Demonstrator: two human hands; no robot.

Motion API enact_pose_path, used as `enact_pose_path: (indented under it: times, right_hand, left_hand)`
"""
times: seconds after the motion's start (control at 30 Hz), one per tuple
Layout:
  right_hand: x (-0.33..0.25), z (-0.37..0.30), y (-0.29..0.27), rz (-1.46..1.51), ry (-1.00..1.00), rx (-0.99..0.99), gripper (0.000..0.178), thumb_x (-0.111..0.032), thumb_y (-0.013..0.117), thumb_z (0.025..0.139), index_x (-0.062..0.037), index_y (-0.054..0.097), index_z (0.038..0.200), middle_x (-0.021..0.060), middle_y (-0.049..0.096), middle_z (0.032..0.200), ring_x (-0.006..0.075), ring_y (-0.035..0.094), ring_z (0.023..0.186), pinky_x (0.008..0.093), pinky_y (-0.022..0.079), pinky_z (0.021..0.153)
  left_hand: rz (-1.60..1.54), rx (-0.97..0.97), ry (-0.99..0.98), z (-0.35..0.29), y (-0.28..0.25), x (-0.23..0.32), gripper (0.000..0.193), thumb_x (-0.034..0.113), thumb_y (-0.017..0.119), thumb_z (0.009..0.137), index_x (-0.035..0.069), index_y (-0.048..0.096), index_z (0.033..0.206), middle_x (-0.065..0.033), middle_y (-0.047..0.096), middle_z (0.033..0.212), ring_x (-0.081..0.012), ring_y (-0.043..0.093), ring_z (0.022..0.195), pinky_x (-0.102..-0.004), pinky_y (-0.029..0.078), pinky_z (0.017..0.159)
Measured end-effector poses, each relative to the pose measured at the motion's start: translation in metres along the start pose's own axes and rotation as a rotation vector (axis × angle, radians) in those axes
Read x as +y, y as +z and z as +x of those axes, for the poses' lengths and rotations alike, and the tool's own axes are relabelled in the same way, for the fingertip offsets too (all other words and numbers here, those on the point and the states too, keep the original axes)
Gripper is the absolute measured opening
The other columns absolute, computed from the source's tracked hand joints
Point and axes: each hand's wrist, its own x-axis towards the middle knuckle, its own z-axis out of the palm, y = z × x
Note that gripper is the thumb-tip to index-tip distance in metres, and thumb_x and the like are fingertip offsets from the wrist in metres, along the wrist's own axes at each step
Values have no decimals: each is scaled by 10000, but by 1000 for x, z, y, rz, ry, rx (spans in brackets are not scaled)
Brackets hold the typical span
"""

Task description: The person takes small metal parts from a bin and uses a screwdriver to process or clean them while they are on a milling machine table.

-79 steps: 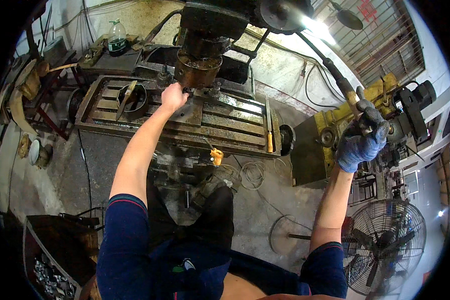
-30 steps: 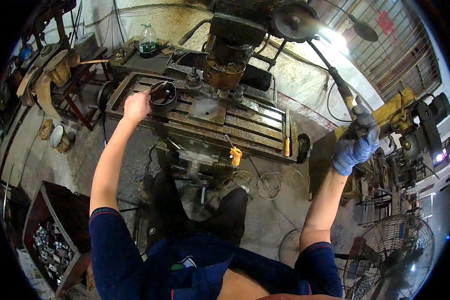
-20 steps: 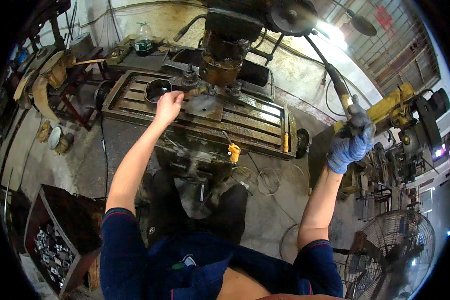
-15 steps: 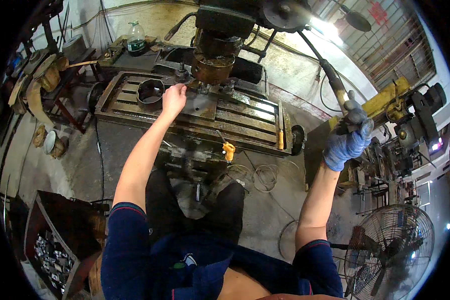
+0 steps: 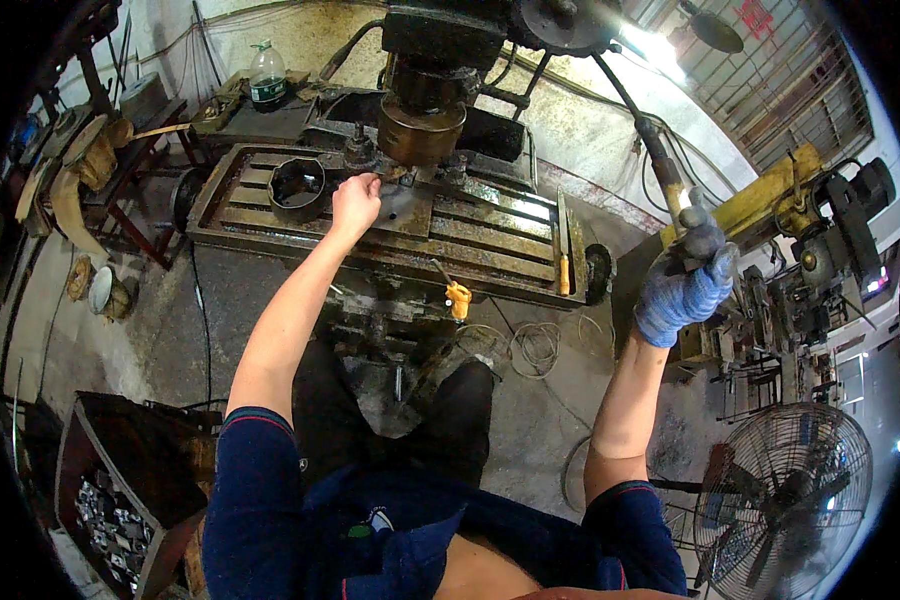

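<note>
A dark round pot (image 5: 298, 211) stands on the slotted table (image 5: 485, 243); just right of it, the bare left hand (image 5: 355, 207) curls closed on a mostly hidden brush (image 5: 392, 175) below the spindle head (image 5: 422, 130). The gloved right hand (image 5: 685, 282) wraps around a lever (image 5: 668, 178).

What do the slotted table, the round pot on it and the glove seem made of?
Slotted table: probably cast iron or steel, with an oily gleam. Round pot: dark, likely metal, going by its thin rim. Glove: apparently knitted fabric, matte blue.

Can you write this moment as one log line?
left hand: bare, near machine head | right hand: gloved, gripping lever | pot: on machine table
</note>
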Motion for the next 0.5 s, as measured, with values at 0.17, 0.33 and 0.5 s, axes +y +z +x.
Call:
enact_pose_path:
  times: [0.17, 0.33, 0.5]
  right_hand:
    - [2, -6, 1, -21, 2, 35, 407, -337, 420, 888, -64, 454, 587, 72, 486, 632, 268, 536, 816, 546, 300, 988]
    - [7, -13, 3, 0, -75, 2, 449, -327, 428, 898, -30, 439, 562, 78, 445, 581, 241, 510, 712, 548, 308, 984]
    - [10, -21, 2, 15, -51, 53, 446, -321, 443, 893, -27, 436, 557, 77, 440, 573, 239, 496, 698, 553, 300, 985]
  left_hand:
    - [-31, -9, 6, -6, 0, -3, 235, 207, 543, 823, 42, 638, 960, -187, 629, 861, -334, 610, 836, -398, 479, 719]
    - [-59, 14, 58, -18, -7, -5, 217, 207, 546, 821, 53, 647, 936, -184, 629, 848, -343, 607, 823, -414, 481, 716]
    - [-89, -54, -12, -29, -22, -1, 219, 205, 544, 828, 52, 643, 950, -182, 632, 840, -337, 611, 820, -399, 484, 712]
